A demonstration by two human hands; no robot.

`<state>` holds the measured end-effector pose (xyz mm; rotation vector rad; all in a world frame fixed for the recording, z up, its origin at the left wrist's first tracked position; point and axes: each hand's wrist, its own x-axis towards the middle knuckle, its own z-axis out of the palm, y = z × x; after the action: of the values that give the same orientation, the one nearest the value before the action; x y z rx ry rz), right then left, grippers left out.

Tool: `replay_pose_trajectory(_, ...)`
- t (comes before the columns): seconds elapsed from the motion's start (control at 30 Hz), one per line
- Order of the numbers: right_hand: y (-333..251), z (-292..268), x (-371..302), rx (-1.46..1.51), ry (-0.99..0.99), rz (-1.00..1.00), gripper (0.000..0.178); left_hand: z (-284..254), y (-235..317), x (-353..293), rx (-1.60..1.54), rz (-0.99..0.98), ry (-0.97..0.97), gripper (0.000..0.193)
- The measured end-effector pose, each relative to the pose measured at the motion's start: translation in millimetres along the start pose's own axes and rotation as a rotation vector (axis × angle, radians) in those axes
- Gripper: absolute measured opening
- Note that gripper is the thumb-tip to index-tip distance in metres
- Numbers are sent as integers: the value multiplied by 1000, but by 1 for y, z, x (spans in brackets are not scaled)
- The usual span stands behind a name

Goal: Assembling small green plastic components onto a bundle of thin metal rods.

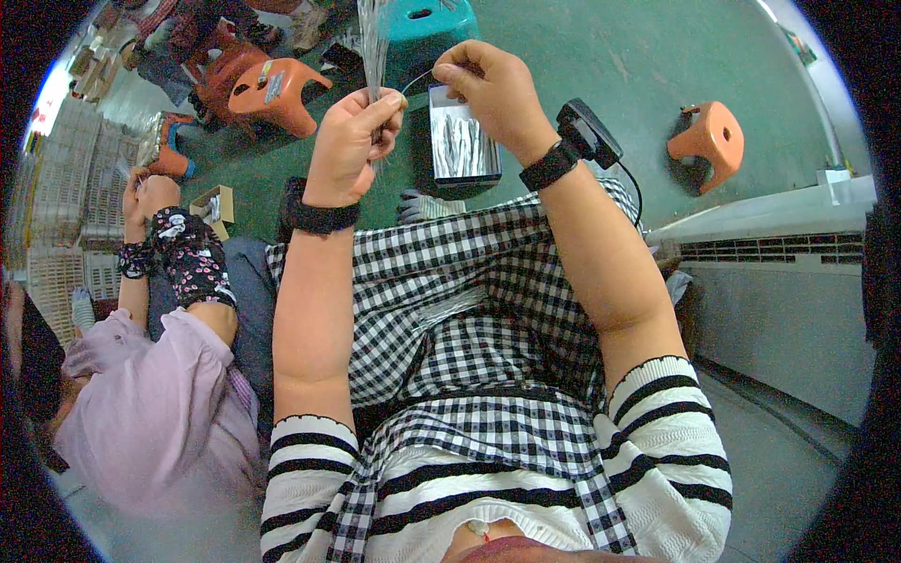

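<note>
My left hand (345,143) is closed around a bundle of thin silvery strands (374,45), which stands up above the fist. My right hand (496,94) pinches the end of one thin strand (419,79) that curves across from my left fingertips. Whether the strands are wire or plastic cannot be made out. Below and between the hands, a shallow open box (450,101) sits on the floor with several silvery-white bundles (464,148) lying in it.
A teal stool (430,26) stands ahead, orange stools (274,94) (721,141) to both sides. A black adapter (589,131) with a cable is by my right wrist. At left a co-worker's hands (150,195) work near a small carton (218,205). A pale cabinet (779,300) stands right.
</note>
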<state>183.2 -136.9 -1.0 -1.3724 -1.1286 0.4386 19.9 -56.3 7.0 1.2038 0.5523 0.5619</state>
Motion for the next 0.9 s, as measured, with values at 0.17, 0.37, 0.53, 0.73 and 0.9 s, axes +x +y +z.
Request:
replay_pose_trajectory(0.17,-7,-4,1,237,-33,121,16,4,-5,1,96,61,69,10)
replay_pose_trajectory(0.37,-10,-5,0,464,-63,188,15,11,-2,-4,139,96,80,11)
replay_pose_trajectory(0.53,-12,-6,1,487,-65,168,15,7,-4,-4,112,92,53,13)
replay_pose_trajectory(0.73,-9,-6,0,149,-20,81,14,4,-4,-2,207,167,191,12)
replay_pose_trajectory(0.9,-1,-4,0,-195,-23,-129,14,0,5,-2,331,374,383,14)
